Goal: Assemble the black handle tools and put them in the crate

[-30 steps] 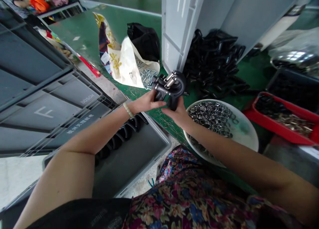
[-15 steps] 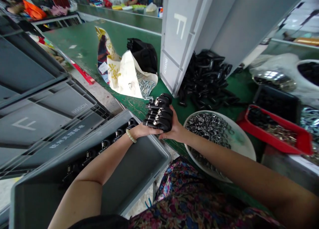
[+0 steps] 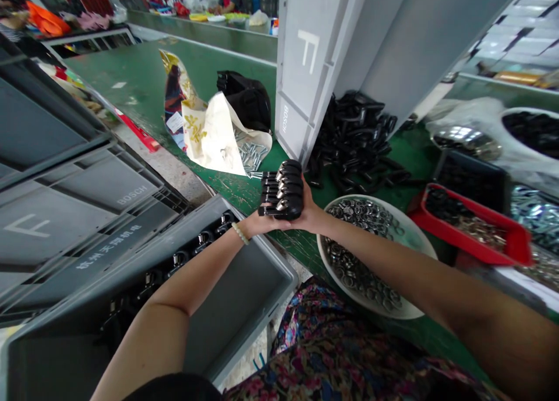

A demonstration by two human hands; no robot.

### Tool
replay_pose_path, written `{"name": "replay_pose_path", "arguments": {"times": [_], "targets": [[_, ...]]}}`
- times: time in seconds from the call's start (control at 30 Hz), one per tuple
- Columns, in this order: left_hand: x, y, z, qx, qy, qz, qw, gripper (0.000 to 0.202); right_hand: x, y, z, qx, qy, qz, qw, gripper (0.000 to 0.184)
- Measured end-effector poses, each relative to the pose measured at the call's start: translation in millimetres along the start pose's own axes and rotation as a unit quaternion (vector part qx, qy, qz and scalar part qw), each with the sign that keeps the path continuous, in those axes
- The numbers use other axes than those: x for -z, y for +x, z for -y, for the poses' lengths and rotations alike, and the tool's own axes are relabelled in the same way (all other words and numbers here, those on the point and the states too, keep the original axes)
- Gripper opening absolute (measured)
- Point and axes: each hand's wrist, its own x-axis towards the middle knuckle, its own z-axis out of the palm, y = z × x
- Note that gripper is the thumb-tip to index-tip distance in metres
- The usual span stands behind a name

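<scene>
A stack of several black curved metal parts [image 3: 282, 190] with silver bolts is pressed between both my hands above the green table's near edge. My left hand [image 3: 261, 222] grips the stack from below and the left, a bead bracelet on its wrist. My right hand [image 3: 311, 213] clasps it from the right. Just below and to the left stands an open grey crate [image 3: 244, 284], with a row of the same black parts [image 3: 192, 247] lined along its far wall. A loose pile of black parts [image 3: 356, 139] lies on the table behind my hands.
A white bowl [image 3: 404, 308] of small metal rings sits right of my hands. A red tray [image 3: 476, 238] of small parts is further right. An upright grey crate [image 3: 305, 63], loose bolts [image 3: 251, 153] on a paper bag, and stacked grey crates [image 3: 65, 174] on the left surround the spot.
A second ago both hands held the parts loosely higher up; now the parts are gathered into a neat stack and held lower, near the table's edge.
</scene>
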Motion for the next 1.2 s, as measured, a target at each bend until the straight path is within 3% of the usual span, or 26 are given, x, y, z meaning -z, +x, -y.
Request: {"name": "replay_pose_path", "arguments": {"times": [0.13,0.27,0.33,0.43,0.53,0.63,0.73,0.8,0.9,0.97,1.07,1.2], "targets": [[0.8,9.7,-11.8,0.008,0.029,-0.005,1.000,0.066,-0.4,2.3,-13.0,0.106,-0.075,-0.007,0.992,0.154],[-1.4,17.0,-22.3,-0.003,0.076,0.016,0.997,0.070,-0.9,4.5,-16.9,0.158,-0.107,-0.037,0.981,0.136],[-2.8,10.8,-25.7,-0.010,0.094,-0.008,0.996,0.069,-4.2,1.6,-9.2,0.178,-0.119,-0.053,0.975,0.122],[-3.6,-25.2,-27.1,-0.002,0.092,-0.084,0.992,0.066,-20.8,-9.4,14.2,0.194,-0.138,-0.038,0.971,0.112],[-2.7,-87.9,-20.1,0.024,0.046,-0.186,0.981,0.065,-46.3,-25.4,43.9,0.192,-0.134,0.076,0.969,0.128],[-2.2,-151.6,4.9,0.055,-0.077,-0.294,0.951,0.063,-60.9,-43.6,66.4,0.172,-0.110,0.203,0.958,0.130],[-7.3,-191.8,50.6,0.124,-0.201,-0.379,0.895,0.059,-50.7,-62.7,73.2,0.144,-0.106,0.226,0.958,0.099],[-14.9,-201.7,86.3,0.196,-0.262,-0.388,0.862,0.058,-32.4,-74.6,70.7,0.125,-0.115,0.222,0.960,0.082],[-26.5,-194.6,134.2,0.297,-0.326,-0.369,0.818,0.051,0.6,-90.9,64.5,0.093,-0.139,0.211,0.963,0.070],[-29.5,-180.1,157.9,0.324,-0.340,-0.368,0.803,0.046,21.7,-101.9,61.5,0.068,-0.155,0.193,0.966,0.068],[-25.6,-154.1,180.9,0.328,-0.346,-0.375,0.795,0.040,50.3,-120.6,58.1,0.014,-0.161,0.166,0.973,0.065],[-16.6,-131.2,196.5,0.337,-0.359,-0.372,0.787,0.038,80.2,-146.2,51.3,-0.066,-0.147,0.129,0.979,0.056]]}}
